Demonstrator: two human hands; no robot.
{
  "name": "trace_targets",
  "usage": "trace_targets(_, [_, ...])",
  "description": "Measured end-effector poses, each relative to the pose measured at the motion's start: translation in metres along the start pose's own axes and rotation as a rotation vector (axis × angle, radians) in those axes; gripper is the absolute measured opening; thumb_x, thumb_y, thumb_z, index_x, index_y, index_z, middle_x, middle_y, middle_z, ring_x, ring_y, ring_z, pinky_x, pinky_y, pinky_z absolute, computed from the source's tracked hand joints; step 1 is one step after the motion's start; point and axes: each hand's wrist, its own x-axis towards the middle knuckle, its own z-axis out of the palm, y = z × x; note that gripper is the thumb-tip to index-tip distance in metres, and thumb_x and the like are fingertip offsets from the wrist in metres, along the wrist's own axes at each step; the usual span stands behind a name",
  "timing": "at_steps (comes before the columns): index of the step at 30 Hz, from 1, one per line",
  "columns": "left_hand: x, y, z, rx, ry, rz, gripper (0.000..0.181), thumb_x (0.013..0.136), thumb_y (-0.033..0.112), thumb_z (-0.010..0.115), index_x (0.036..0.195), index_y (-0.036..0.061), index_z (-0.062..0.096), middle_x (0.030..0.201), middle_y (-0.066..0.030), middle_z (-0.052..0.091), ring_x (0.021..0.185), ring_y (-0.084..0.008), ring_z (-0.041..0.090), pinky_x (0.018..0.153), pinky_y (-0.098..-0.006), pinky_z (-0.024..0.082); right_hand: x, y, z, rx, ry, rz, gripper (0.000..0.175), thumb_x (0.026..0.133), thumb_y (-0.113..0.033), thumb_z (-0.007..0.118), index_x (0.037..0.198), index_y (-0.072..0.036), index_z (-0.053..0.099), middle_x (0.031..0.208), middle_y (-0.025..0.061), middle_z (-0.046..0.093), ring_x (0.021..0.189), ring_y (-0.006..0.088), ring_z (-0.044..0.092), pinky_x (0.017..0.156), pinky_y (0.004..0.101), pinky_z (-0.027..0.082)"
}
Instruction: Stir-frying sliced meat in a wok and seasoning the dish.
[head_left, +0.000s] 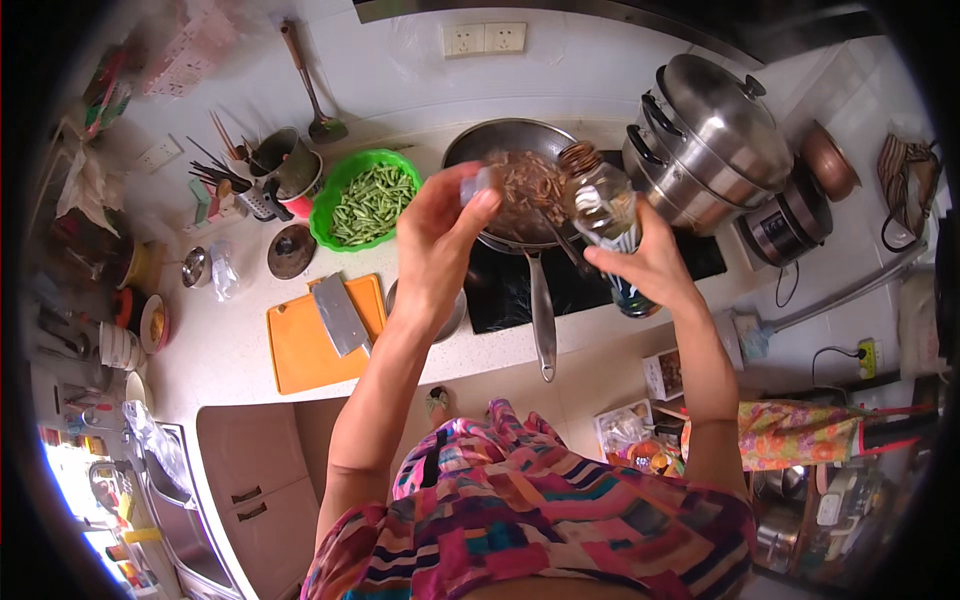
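My left hand pinches a small whitish translucent cap, blurred, above the wok's left side. In my right hand is a glass bottle, leaning with its brownish neck towards the wok; whether anything flows out cannot be seen. Below both hands, the metal wok stands on the black cooktop and holds brown strips of food, apparently meat, in dark liquid. A utensil handle rests over the wok's near rim. The wok's long handle points towards me.
Left of the wok stands a green basin of cut green beans. A cleaver lies on an orange cutting board, near a metal bowl partly behind my left arm. A large steamer pot stands at the right.
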Motion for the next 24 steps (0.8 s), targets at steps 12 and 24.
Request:
trace_targets(12, [0.012, 0.035, -0.031, 0.541, -0.083, 0.121, 0.039, 0.077, 0.033, 0.074, 0.09, -0.0028, 0.066, 0.066, -0.0078, 0.063, 0.061, -0.0102, 0.056, 0.058, -0.0257, 0.046, 0.012, -0.048, 0.032, -0.337, -0.223, -0.234, 0.06, 0.064, -0.014, 0.077, 0.113, 0.004, 0.046, 0.1, 0.0225, 0.063, 0.093, 0.0349, 0.063, 0.08, 0.0379, 0.048])
trace_targets(24, [-0.04, 0.089, -0.159, 0.1, -0.182, 0.114, 0.049, 0.071, 0.007, 0.076, 0.117, 0.0026, 0.058, 0.127, -0.007, 0.053, 0.107, -0.0131, 0.056, 0.088, -0.0268, 0.048, 0.036, -0.119, 0.138, -0.189, -0.485, -0.323, 0.067, 0.064, -0.022, 0.077, 0.116, 0.008, 0.046, 0.102, 0.0247, 0.059, 0.097, 0.0333, 0.061, 0.084, 0.037, 0.046])
